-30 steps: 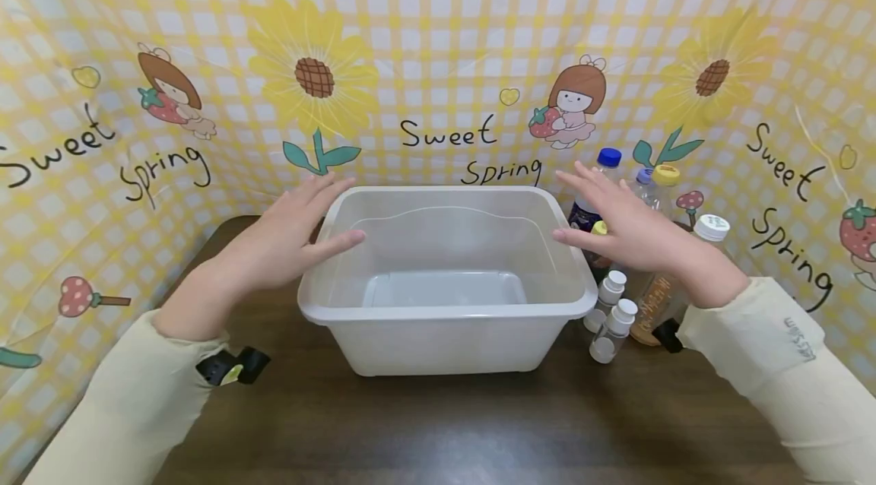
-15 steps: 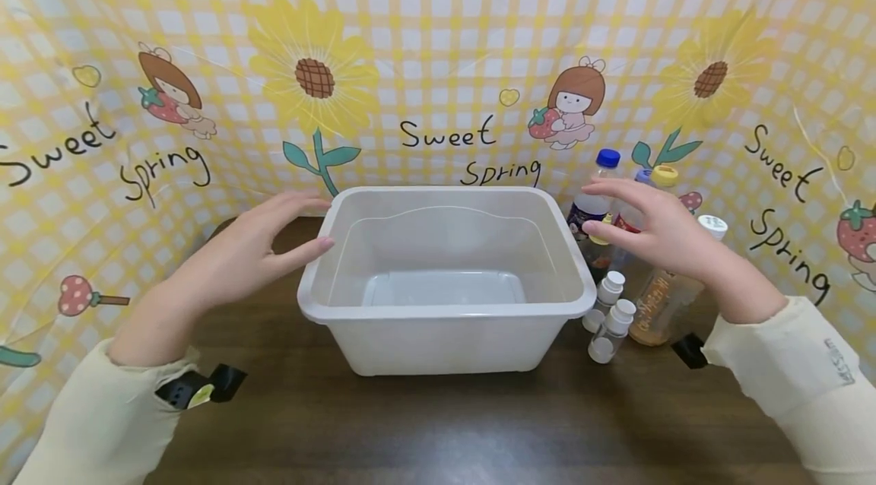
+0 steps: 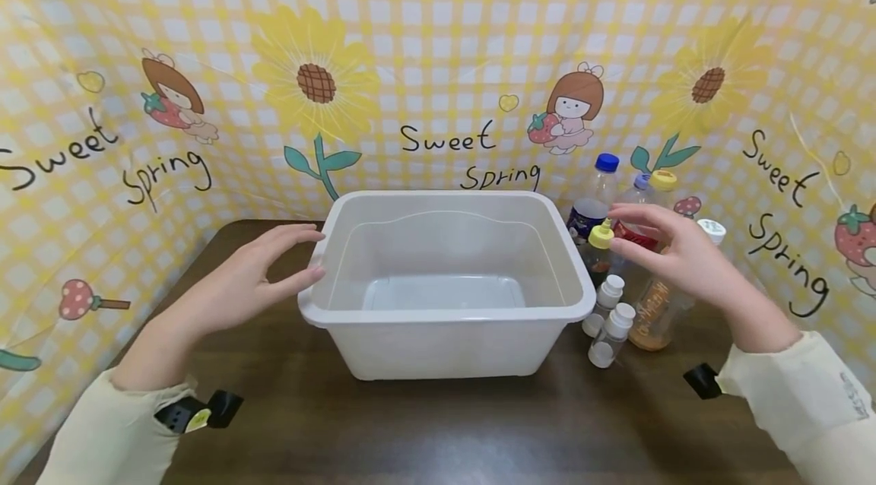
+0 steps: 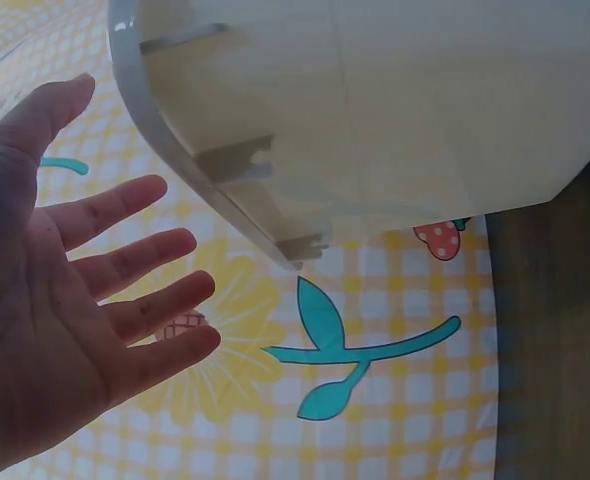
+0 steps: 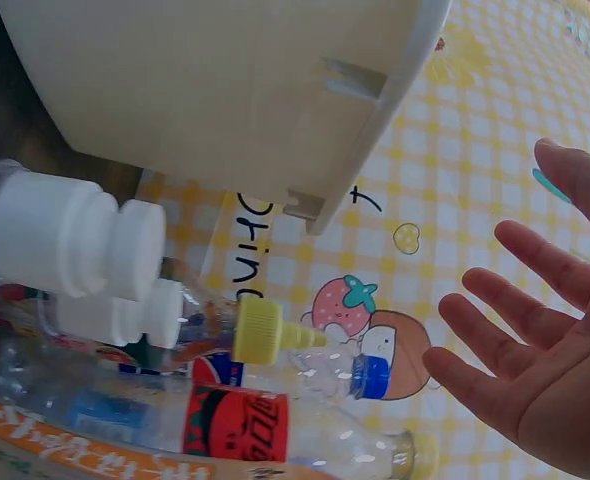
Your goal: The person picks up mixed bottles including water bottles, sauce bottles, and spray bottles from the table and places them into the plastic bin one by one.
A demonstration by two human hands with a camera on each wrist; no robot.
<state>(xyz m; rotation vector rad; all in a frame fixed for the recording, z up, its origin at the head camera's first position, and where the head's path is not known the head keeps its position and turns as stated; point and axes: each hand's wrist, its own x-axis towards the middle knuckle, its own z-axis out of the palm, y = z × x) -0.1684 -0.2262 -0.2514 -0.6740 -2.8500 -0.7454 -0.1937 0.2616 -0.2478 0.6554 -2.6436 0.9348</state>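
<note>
Hanging in the air on either side of a pale plastic tub (image 3: 445, 348), two bare hands have hold of nothing. The left hand (image 3: 239, 280), thumb and fingers spread loosely, sits just outside the rim; its wrist view shows a gap between fingertips and plastic. The right hand (image 3: 694, 257), fingers apart and slightly bent, is poised among bottle tops, apart from them in its own wrist view. The tub stands upright on a dark table (image 3: 411, 432), the bottles crowded beside it at the person's right.

That crowding looks like the chief risk. Lowered carelessly, the right hand could clip the yellow-nozzled bottle (image 3: 599, 238) and knock over its neighbours, among them a blue-capped bottle (image 3: 588, 215) behind it. Two small white-capped bottles, the nearer one (image 3: 612, 333) at the front, seem light and narrow enough to tip from a brush of the palm. A sideways nudge to the tub might also topple those standing closest, since little room separates them from its wall.
</note>
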